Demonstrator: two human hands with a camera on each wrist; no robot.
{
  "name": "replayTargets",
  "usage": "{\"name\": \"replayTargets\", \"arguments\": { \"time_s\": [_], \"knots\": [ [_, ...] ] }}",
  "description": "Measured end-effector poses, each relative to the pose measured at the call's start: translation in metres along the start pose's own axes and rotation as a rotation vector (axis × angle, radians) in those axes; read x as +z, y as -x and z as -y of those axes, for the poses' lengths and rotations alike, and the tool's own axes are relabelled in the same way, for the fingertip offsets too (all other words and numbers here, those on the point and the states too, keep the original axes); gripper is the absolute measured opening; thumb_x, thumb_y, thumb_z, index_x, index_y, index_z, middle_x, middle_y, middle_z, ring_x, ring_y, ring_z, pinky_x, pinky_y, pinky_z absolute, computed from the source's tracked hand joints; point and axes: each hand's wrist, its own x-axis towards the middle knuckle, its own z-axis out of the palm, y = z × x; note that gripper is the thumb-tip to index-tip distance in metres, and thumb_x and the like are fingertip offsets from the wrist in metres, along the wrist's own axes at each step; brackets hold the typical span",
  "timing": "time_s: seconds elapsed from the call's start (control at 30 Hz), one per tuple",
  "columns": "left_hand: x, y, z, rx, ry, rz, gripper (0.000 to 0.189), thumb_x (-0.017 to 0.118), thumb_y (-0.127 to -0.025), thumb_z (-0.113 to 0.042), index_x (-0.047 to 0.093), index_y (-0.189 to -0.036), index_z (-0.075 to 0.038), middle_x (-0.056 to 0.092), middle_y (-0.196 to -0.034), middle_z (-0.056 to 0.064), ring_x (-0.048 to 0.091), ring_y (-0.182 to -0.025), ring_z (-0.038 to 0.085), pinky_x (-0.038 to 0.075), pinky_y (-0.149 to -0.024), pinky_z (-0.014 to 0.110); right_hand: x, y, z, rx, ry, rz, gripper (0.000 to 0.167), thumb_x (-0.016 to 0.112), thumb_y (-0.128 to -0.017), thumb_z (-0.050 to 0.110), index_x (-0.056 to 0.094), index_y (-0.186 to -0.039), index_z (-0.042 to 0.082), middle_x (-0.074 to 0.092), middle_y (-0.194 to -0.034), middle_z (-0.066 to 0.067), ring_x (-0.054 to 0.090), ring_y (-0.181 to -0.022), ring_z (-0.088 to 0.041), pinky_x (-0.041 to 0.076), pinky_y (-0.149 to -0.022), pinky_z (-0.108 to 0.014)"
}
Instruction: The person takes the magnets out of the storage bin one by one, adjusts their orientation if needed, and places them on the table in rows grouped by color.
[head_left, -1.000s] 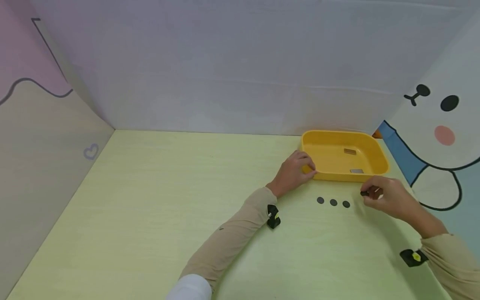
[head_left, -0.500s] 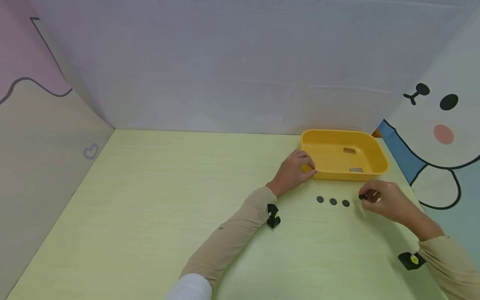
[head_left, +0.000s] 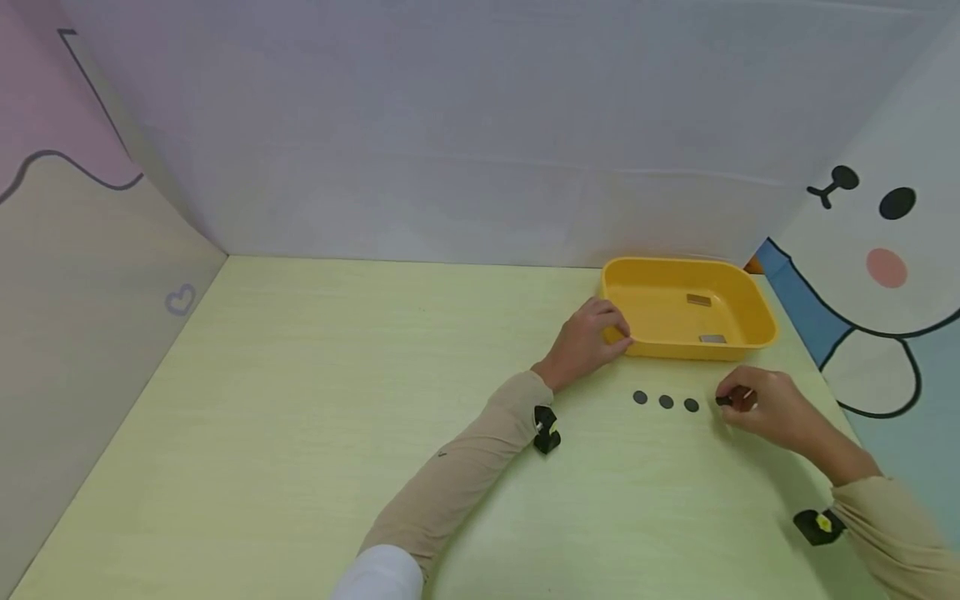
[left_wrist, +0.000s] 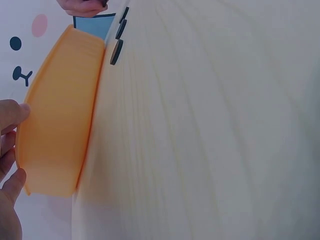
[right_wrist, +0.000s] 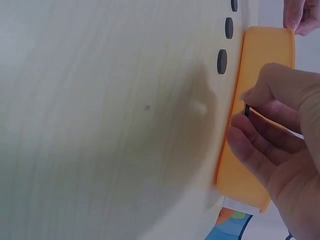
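My left hand [head_left: 588, 343] holds the near left corner of a yellow plastic tray [head_left: 693, 353], thumb and fingers at its rim. My right hand [head_left: 774, 406] pinches a small black disc [right_wrist: 247, 110] between thumb and fingertips, just in front of the tray. Three similar dark discs lie flat in a row on the table: a left disc [head_left: 640, 397], a middle disc [head_left: 666, 402] and a right disc [head_left: 692, 405]. The pinched disc is to the right of this row. In the left wrist view the tray's outer wall [left_wrist: 62, 110] shows, and the left fingers touch its edge.
Inside the tray lie a brownish flat strip [head_left: 698, 300] and a greyish flat piece [head_left: 712, 339]. Behind the tray stands a pale wall [head_left: 412, 142]. A printed side panel [head_left: 888, 333] borders the right. The light wooden table [head_left: 300, 417] extends left and forward.
My right hand has moved slightly down and toward the near side with the disc, away from the tray's front edge. My left hand stays at the tray corner.
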Motion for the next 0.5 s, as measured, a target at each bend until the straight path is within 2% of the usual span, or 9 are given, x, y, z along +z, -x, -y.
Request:
{"name": "replayTargets", "arguments": {
  "time_s": [0.27, 0.5],
  "knots": [
    [-0.002, 0.0, -0.002, -0.014, -0.015, 0.015, 0.011, 0.073, -0.084, -0.022, 0.07, -0.085, -0.012, 0.061, -0.093, -0.002, 0.051, -0.097, 0.012, 0.032, -0.098, 0.014, 0.009, 0.0, -0.009, 0.025, -0.016, 0.025, 0.02, 0.075, -0.066, -0.006, 0.066, -0.08, 0.004, 0.06, -0.076, 0.0, 0.051, -0.064, -0.006, 0.049, -0.055, -0.023],
    [0.0, 0.0, 0.0, -0.029, 0.014, 0.018, 0.01, 0.073, -0.084, -0.021, 0.069, -0.085, -0.012, 0.06, -0.094, -0.002, 0.051, -0.098, 0.012, 0.034, -0.094, 0.014, 0.013, -0.001, -0.01, 0.068, -0.024, 0.066, 0.016, 0.072, -0.068, -0.003, 0.065, -0.081, 0.003, 0.061, -0.078, -0.001, 0.054, -0.066, -0.011, 0.049, -0.057, -0.024]
  ]
}}
